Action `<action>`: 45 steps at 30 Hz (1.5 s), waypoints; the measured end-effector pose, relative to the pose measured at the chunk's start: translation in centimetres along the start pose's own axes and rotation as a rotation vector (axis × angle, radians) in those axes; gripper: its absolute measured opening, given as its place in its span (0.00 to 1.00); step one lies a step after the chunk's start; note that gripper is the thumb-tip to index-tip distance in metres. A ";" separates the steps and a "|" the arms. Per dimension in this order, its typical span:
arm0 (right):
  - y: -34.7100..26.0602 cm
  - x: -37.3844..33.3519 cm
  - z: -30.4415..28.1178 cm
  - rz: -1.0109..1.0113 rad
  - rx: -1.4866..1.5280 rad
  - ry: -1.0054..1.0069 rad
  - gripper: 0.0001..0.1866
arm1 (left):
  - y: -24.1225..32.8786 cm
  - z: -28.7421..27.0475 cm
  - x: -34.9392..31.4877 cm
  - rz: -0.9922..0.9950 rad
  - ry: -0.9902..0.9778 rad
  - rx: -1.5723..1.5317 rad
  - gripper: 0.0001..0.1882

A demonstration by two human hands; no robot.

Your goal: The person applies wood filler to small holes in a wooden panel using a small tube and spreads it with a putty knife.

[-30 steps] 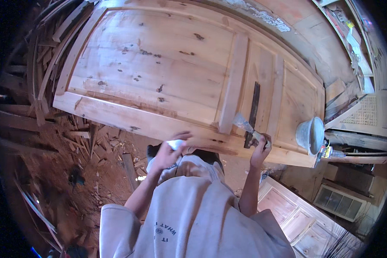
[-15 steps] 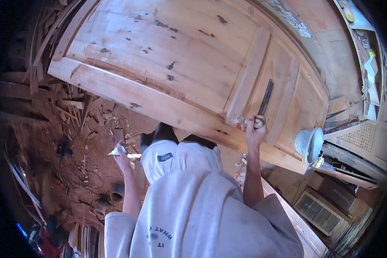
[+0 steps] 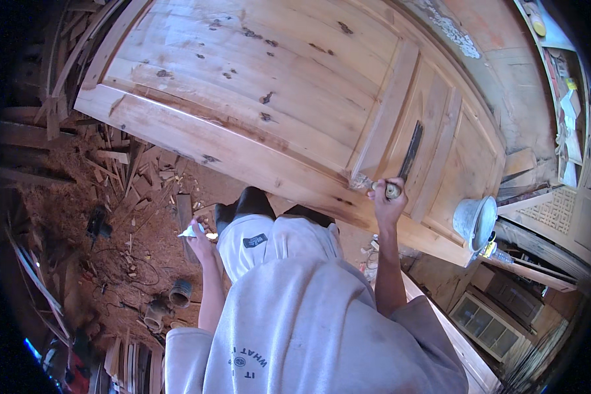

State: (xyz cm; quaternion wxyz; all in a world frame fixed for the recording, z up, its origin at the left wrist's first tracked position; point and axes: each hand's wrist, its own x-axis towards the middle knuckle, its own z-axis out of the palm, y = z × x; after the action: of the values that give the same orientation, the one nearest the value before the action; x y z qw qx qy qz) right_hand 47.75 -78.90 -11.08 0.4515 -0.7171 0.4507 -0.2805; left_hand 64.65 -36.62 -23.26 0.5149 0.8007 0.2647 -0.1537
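My right hand (image 3: 389,197) is closed round the handle of a paintbrush (image 3: 362,181). Its pale bristles touch the near rail of a large wooden panelled door (image 3: 295,85), close to the corner where a cross rail meets it. Just beyond this hand, a long dark flat strip (image 3: 412,151) lies over the recessed panel. Off the door's near side, my left hand (image 3: 201,241) is closed on a small white piece (image 3: 188,232), too small to tell whether cloth or paper. Knots and wet-looking brown patches mark the door's surface.
A metal bucket (image 3: 474,222) stands at the door's right end, beside a clear bottle (image 3: 499,255). Wood scraps (image 3: 134,174) and sawdust cover the floor at left, with a tin can (image 3: 180,293) among them. Shelving (image 3: 561,98) stands far right.
My left hand has moved slightly right and down, nearer my body, with the white piece still in it. The right hand and brush have barely shifted on the door.
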 end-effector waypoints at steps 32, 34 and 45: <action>-0.1 0.3 0.3 0.037 0.046 0.004 0.06 | -0.2 0.6 1.1 0.080 -0.067 -0.062 0.21; 0.0 0.4 0.4 0.015 0.050 -0.005 0.06 | -0.5 0.6 1.3 0.104 -0.055 -0.086 0.21; -0.4 0.2 0.5 0.029 0.000 0.000 0.06 | -0.4 0.5 1.3 0.061 -0.082 -0.104 0.20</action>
State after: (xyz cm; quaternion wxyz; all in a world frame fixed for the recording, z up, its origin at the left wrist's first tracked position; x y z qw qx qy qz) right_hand 48.38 -78.81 -10.91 0.4557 -0.7105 0.4609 -0.2740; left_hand 65.51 -36.60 -24.47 0.5708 0.7735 0.2265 -0.1566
